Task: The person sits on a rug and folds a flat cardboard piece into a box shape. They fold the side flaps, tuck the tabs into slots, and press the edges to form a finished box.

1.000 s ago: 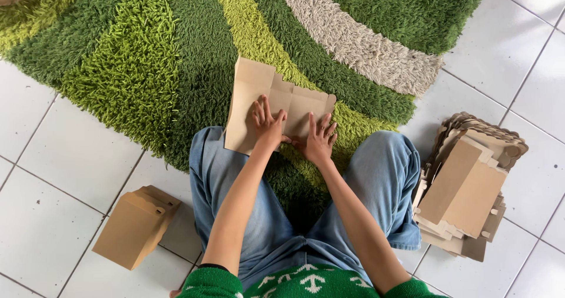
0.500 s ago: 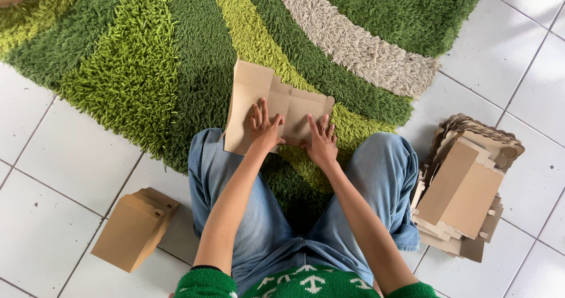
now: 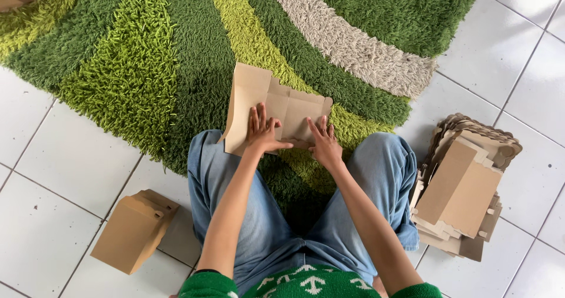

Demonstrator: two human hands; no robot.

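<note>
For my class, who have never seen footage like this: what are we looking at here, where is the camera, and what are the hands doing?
The camera sits on a person's head, looking down at their lap. They sit cross-legged in jeans on a white tiled floor at the edge of a green shag rug. The left hand and right hand both press flat on a brown cardboard box blank lying on the rug. A folded cardboard box rests on the left; a stack of flat blanks lies on the right.
</note>
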